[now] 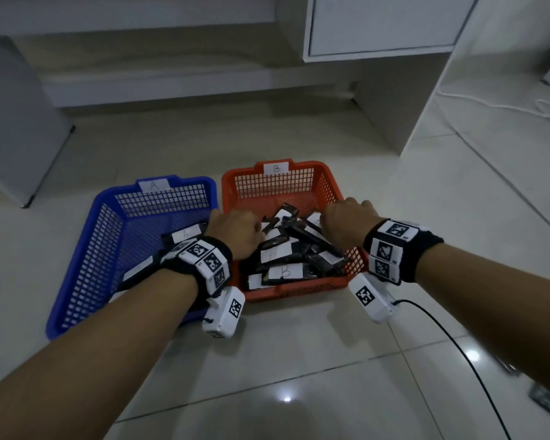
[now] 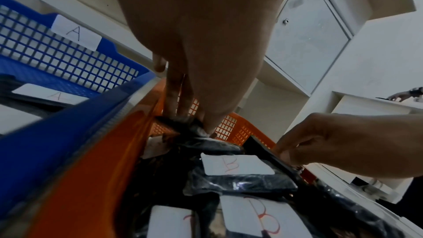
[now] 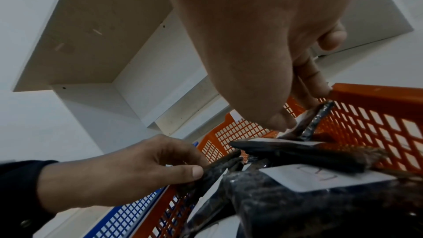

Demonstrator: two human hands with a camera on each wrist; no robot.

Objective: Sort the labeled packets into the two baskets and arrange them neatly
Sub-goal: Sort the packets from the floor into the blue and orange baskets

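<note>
Packets [image 1: 294, 249] sorted but jumbled in orange basket B [image 1: 331, 185]; few in blue basket A [image 1: 108, 223]; left hand [image 1: 235, 231] and right hand [image 1: 346, 222] each pinch one, apparently tidying; neat arranging left.

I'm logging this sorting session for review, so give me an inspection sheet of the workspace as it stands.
Surface: glossy tiled floor; both baskets stand on it side by side.
Job's things: blue basket tagged A holds a few dark packets, one labelled A. Orange basket tagged B holds an untidy heap of packets, one labelled B.
Clutter: blurred items at the right edge of the floor, unidentifiable.
Hands: left hand and right hand each pinch a packet in the orange basket.
Cables: black cable from the right wrist unit; white cord on the far floor.
Surroundings: white cabinet.
</note>
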